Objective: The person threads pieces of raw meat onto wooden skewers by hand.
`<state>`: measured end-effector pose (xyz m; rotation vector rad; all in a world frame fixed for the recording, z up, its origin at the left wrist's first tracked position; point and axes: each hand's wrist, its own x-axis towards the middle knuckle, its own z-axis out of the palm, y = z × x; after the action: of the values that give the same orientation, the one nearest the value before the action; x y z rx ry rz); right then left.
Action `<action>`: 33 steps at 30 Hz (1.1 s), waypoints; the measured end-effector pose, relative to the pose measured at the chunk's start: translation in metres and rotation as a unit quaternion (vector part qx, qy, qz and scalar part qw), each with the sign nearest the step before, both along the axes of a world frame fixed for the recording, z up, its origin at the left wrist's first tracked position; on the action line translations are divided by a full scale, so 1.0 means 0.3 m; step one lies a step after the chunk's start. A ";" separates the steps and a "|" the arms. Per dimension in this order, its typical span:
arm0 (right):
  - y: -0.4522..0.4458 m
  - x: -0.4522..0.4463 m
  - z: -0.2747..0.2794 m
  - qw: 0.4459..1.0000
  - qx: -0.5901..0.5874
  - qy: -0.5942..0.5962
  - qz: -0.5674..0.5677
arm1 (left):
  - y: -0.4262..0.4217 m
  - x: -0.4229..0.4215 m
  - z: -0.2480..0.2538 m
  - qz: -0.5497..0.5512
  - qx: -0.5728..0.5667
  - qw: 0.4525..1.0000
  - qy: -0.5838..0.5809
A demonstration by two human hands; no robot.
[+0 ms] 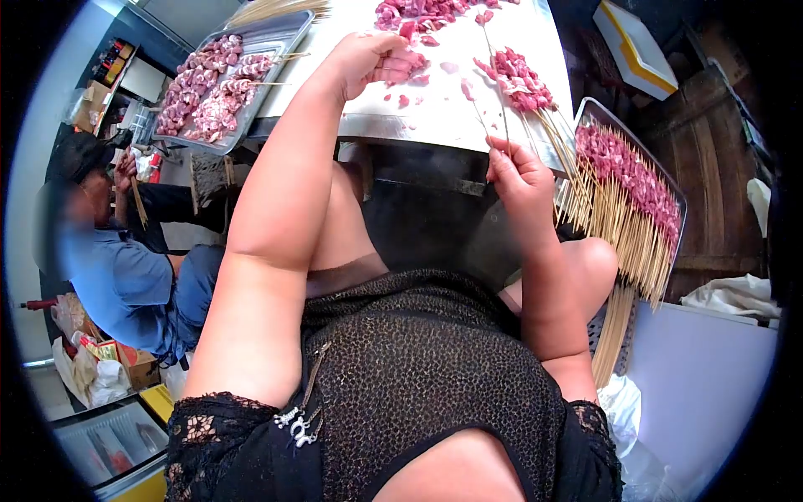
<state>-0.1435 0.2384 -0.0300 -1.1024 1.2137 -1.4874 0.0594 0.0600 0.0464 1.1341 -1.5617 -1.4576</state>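
Observation:
My left hand [376, 67] is curled shut over the white table, with a piece of raw red meat [407, 31] at its thumb and fingertips. My right hand [520, 174] is closed in a pinch on thin bamboo skewers [504, 117] that point away from me. The longer one has a bit of meat at its far tip, and a shorter one carries a small piece of meat [467, 89]. Just beyond my right hand lies a pile of loaded meat skewers [520, 79]. Small scraps of meat are scattered between my hands.
A metal tray [681, 201] of many loaded skewers stands at the right. On the left, another metal tray [242, 125] holds paler skewered meat. More cut meat [418, 12] lies at the table's far side. A person in blue [134, 268] sits at left, holding sticks.

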 end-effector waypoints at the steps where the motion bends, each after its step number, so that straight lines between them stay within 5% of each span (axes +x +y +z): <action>1: 0.000 0.002 0.002 1.000 -0.003 0.000 0.001 | -0.001 0.003 0.007 0.008 0.032 0.997 0.071; 12: -0.016 0.016 -0.017 0.999 0.008 0.041 0.018 | -0.007 -0.017 0.017 -0.087 0.086 0.974 0.191; 33: -0.037 0.062 -0.054 0.998 -0.021 0.044 -0.028 | 0.103 -0.143 0.031 0.063 0.065 0.947 0.307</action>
<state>-0.1249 0.2273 -0.0463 -1.1806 1.2884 -1.5256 0.0164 0.0909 0.0557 0.7249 -0.9532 -1.6383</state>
